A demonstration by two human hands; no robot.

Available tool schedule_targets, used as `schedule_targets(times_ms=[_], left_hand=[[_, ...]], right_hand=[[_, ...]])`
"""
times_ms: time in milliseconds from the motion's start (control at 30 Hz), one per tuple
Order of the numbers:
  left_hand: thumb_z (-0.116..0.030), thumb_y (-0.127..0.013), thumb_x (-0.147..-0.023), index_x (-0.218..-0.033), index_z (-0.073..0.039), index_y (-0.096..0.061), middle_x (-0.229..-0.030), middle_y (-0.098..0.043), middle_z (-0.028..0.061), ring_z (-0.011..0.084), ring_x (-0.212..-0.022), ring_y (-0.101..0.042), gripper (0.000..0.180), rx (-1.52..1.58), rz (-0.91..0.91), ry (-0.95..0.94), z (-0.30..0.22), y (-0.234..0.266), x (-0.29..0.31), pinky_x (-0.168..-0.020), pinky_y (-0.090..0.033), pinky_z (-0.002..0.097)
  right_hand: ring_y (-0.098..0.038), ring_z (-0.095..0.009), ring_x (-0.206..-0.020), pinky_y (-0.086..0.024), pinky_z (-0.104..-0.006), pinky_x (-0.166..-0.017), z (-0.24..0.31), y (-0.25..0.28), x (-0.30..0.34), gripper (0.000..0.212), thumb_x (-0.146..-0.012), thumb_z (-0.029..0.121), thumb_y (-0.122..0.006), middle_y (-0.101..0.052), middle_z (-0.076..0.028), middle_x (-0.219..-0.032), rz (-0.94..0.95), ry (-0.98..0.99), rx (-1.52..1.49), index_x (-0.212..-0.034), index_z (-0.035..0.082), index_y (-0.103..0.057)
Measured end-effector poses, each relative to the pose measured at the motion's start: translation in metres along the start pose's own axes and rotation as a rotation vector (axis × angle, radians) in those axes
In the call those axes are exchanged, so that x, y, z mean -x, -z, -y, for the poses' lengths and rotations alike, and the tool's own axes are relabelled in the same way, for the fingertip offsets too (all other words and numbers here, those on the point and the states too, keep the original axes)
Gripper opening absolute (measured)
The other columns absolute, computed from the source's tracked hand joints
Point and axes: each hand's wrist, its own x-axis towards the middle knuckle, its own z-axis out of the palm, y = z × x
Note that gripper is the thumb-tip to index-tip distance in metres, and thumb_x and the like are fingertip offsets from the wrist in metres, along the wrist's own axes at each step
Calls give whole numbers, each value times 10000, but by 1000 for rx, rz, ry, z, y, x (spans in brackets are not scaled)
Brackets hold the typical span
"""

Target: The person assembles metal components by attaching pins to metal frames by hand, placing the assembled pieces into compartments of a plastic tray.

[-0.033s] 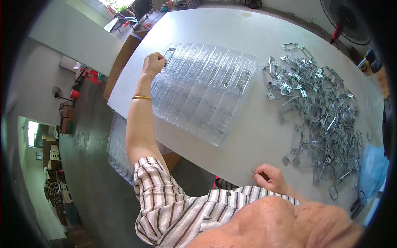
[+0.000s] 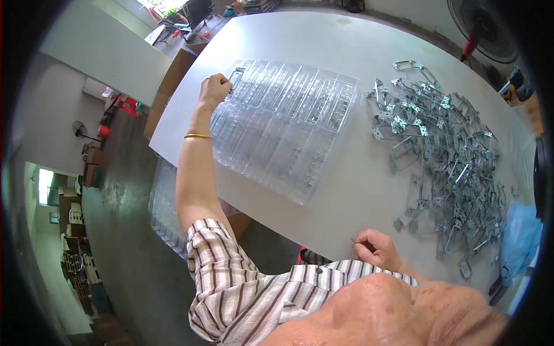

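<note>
From where I stand, the person's left hand (image 2: 216,90) is stretched far across the white desk (image 2: 358,190), to the far left corner of a clear plastic tray (image 2: 259,138) moulded into rows of long, narrow compartments. Its fingers are curled in toward the palm, and just to the right of them, in that corner of the tray, lies a slim grey metal bracket (image 2: 239,69) shaped like a long rectangular frame. The bracket's near end meets the fingertips, while its far end sticks out past them; the knuckles hide the contact, so I can't tell whether the fingers pinch it or only press on it. A gold-coloured bangle (image 2: 198,136) circles that wrist, below a brown-and-white striped sleeve (image 2: 222,248). The right hand (image 2: 375,249) rests at the near edge of the desk, well apart from the tray, its fingers loosely bent; something thin and dark shows at the tips, too small to make out, and I can't tell whether they grip it. Over on the right side of the desk spreads a tangled heap of silvery metal brackets (image 2: 450,155), with a pale blue plastic bag (image 2: 519,239) beside its near end.
</note>
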Motion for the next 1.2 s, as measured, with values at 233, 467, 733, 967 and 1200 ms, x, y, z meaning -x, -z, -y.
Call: schedule_targets(times_ms=[233,467,733,967,1200], left_hand=[[-179,-698,-801,-897,11,-731,-763,-712,97,155,-622,-668,215,-23,79,75,2,-10,-4,-532,-565,297],[-162,-702,-791,-910,-3,-734,-771,-709,95,156,-627,-664,201,-73,151,83,0,-15,-9,-522,-560,300],[-140,-703,-771,-892,-19,-735,-737,-705,98,171,-634,-672,174,-126,142,99,-6,-13,-8,-538,-564,317],[-151,-702,-747,-874,-30,-750,-818,-732,172,269,-746,-716,182,-354,86,-43,-5,-15,-12,-738,-581,390],[-134,-627,-781,-908,-53,-763,-939,-735,199,342,-941,-712,203,-448,41,-71,-2,-12,-12,-893,-541,420]], right_hand=[[-582,-104,-682,-471,-280,-584,11,1,-1,62,-878,27,-660,-614,-55,-788,-18,-68,22,-931,22,-627],[-599,-163,-661,-480,-305,-586,9,3,-1,78,-864,34,-674,-618,-87,-786,-27,1,70,-924,21,-625],[-609,-196,-662,-484,-319,-592,13,2,-1,79,-863,30,-670,-616,-100,-790,-34,67,130,-921,27,-618],[-624,-204,-685,-497,-325,-617,20,3,-1,86,-862,19,-664,-619,-103,-803,-18,59,132,-930,28,-613],[-633,-205,-699,-504,-322,-628,18,3,0,94,-865,15,-665,-622,-102,-811,-2,95,127,-942,25,-613]])
